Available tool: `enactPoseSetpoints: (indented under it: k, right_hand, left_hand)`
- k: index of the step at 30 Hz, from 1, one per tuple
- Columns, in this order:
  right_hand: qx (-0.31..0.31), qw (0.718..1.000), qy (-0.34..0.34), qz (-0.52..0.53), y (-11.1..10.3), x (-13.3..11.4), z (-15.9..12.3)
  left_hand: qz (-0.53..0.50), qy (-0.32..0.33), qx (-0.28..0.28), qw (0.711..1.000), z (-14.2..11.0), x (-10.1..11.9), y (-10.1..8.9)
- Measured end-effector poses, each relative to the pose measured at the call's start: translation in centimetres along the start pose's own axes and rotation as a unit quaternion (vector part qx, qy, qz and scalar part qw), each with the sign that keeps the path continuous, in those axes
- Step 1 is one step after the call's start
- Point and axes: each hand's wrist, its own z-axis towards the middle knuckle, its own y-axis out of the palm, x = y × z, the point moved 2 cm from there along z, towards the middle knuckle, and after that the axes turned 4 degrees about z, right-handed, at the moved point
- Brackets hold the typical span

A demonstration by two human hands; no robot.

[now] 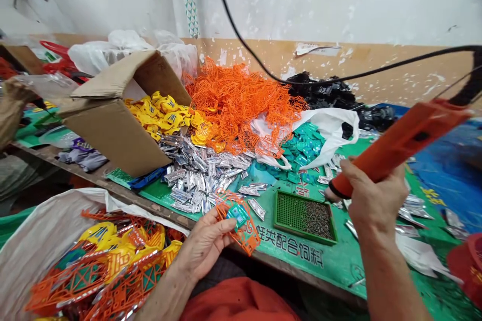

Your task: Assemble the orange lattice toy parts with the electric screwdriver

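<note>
My left hand point(205, 246) grips an orange plastic lattice piece point(244, 233) with a small teal part point(237, 215) set in it. My right hand point(372, 195) is shut around the body of an orange corded hand tool point(399, 148), raised above the green table covering point(286, 256). A black cable point(376, 70) runs from the tool's far end. The tool's tip points down and to the left, near a green pegged tray point(303, 217) holding small dark bits. A heap of silver foil-like pieces point(199, 175) lies just beyond my left hand.
An open cardboard box point(113, 130) holds yellow plastic pieces point(161, 115). Behind lie a large orange lattice heap point(241, 105), teal pieces point(301, 150) and black pieces point(320, 93). A white sack point(48, 241) of orange and yellow pieces stands at lower left.
</note>
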Motion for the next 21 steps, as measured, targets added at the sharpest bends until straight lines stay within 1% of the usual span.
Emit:
enactPoseSetpoints:
  k: [1,2,3,4,5,6,7,8,9,10,12,14,16,18,21]
  right_hand:
    - [0.023,0.996,-0.048,-0.068,-0.3,0.1,-0.4]
    - [0.043,0.984,-0.11,-0.131,-0.4,0.1,-1.2]
    - [0.052,0.965,-0.18,-0.184,-0.2,0.0,-2.2]
    - [0.031,0.943,-0.243,-0.225,0.2,0.1,-3.4]
    - [-0.008,0.922,-0.294,-0.252,0.9,0.2,-4.8]
    - [-0.068,0.9,-0.329,-0.278,1.8,0.5,-6.3]
    - [-0.141,0.876,-0.34,-0.31,2.7,0.9,-7.7]
    - [-0.206,0.853,-0.332,-0.346,3.7,1.3,-9.0]
    - [-0.261,0.831,-0.308,-0.383,4.5,1.8,-10.1]
    - [-0.302,0.812,-0.28,-0.413,5.2,2.3,-11.0]
    - [-0.341,0.791,-0.236,-0.449,6.0,3.1,-12.2]
    - [-0.349,0.789,-0.218,-0.457,6.4,3.7,-12.8]
    - [-0.35,0.794,-0.204,-0.453,6.6,4.2,-13.1]
    - [-0.352,0.804,-0.186,-0.442,6.6,4.7,-13.2]
    - [-0.354,0.825,-0.154,-0.412,6.6,5.2,-13.1]
  left_hand:
    - [-0.005,0.003,0.004,1.0,0.0,0.1,-0.2]
    - [-0.009,0.008,0.007,1.0,-0.1,0.1,-0.3]
    - [-0.012,0.013,0.008,1.0,-0.1,0.2,-0.4]
    - [-0.012,0.022,0.005,1.0,-0.2,0.3,-0.5]
    - [-0.009,0.031,0.0,0.999,-0.4,0.3,-0.6]
    - [-0.004,0.042,-0.008,0.999,-0.5,0.4,-0.7]
    - [0.003,0.054,-0.014,0.998,-0.6,0.6,-0.7]
    - [0.009,0.063,-0.018,0.998,-0.8,0.7,-0.7]
    - [0.014,0.068,-0.019,0.997,-1.0,0.8,-0.7]
    - [0.016,0.067,-0.018,0.997,-1.1,0.8,-0.7]
    - [0.014,0.052,-0.011,0.998,-1.3,0.9,-0.8]
    - [0.011,0.041,0.0,0.999,-1.5,0.8,-1.0]
    - [0.014,0.048,0.009,0.999,-1.5,0.8,-1.3]
    - [0.021,0.061,0.009,0.998,-1.4,0.6,-1.5]
    - [0.025,0.081,-0.01,0.996,-1.3,0.5,-1.6]
